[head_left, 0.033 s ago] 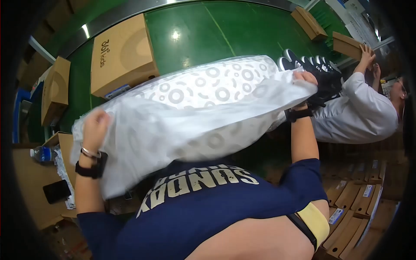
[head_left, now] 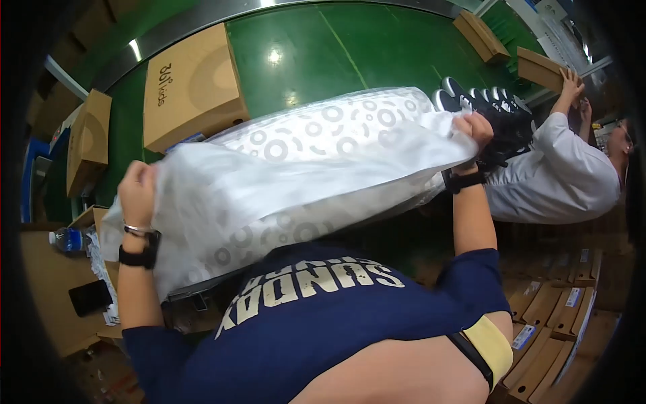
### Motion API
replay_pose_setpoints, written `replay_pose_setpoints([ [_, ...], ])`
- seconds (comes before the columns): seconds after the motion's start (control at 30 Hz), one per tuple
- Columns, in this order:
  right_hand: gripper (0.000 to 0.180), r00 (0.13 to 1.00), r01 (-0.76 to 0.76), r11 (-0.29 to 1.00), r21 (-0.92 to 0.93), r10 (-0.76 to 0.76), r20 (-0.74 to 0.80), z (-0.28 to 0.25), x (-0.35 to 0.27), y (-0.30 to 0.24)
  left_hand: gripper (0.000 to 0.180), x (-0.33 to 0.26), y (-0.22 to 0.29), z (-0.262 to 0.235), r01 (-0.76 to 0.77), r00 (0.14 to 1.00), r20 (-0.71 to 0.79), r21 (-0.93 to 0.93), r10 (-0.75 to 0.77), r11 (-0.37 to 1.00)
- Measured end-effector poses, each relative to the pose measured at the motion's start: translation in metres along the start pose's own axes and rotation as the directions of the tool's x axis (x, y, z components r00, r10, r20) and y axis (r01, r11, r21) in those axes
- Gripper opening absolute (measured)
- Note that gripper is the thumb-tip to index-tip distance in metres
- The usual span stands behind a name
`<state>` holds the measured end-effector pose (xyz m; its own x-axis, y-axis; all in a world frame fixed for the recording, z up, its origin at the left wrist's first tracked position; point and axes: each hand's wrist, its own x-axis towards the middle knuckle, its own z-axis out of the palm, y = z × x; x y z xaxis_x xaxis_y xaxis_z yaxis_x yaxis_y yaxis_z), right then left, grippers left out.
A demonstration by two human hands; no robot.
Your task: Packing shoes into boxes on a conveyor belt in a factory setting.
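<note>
A thin white sheet of wrapping paper (head_left: 269,185) is stretched between my two hands, its near part hanging toward my body. My left hand (head_left: 137,192) is closed on the sheet's left end. At the right end my right hand (head_left: 475,128) pinches it, close beside several black shoes (head_left: 505,128) with white soles. Under and beyond the sheet lies a pile of white paper (head_left: 330,128) printed with grey rings and arcs. A brown shoebox (head_left: 192,87) stands just past the pile at the left.
The green work surface (head_left: 296,47) has a metal rim. Another brown box (head_left: 87,145) is at far left, above a water bottle (head_left: 66,240) and a black phone (head_left: 89,299). A co-worker (head_left: 558,168) at right handles a brown box (head_left: 540,69). Several shoeboxes (head_left: 548,323) stand lower right.
My left hand has shifted slightly left. My right hand has come down a little. The sheet has changed its folds, and more ring print shows through at its lower left.
</note>
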<state>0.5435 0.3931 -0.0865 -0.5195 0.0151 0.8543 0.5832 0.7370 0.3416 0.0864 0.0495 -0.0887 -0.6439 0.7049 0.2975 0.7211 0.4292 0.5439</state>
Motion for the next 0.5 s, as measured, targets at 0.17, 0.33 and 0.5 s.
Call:
replay_pose_setpoints([
  [0.17,0.009,0.983,0.157,0.973,0.169,-0.17,0.065,-0.029,-0.017,-0.047,0.02,0.018,-0.04,-0.006,-0.069,0.981,-0.057,0.789,0.185,0.611],
  [0.33,0.013,0.881,0.091,0.917,0.387,-0.255,0.398,-0.048,-0.034,-0.074,0.047,0.018,-0.001,-0.013,0.099,0.993,0.051,0.126,-0.106,0.987],
  [0.5,0.025,0.379,-0.609,0.698,0.377,-0.161,0.911,-0.044,-0.022,-0.075,0.054,0.016,0.043,-0.011,-0.066,0.845,0.473,-0.37,0.249,0.927],
])
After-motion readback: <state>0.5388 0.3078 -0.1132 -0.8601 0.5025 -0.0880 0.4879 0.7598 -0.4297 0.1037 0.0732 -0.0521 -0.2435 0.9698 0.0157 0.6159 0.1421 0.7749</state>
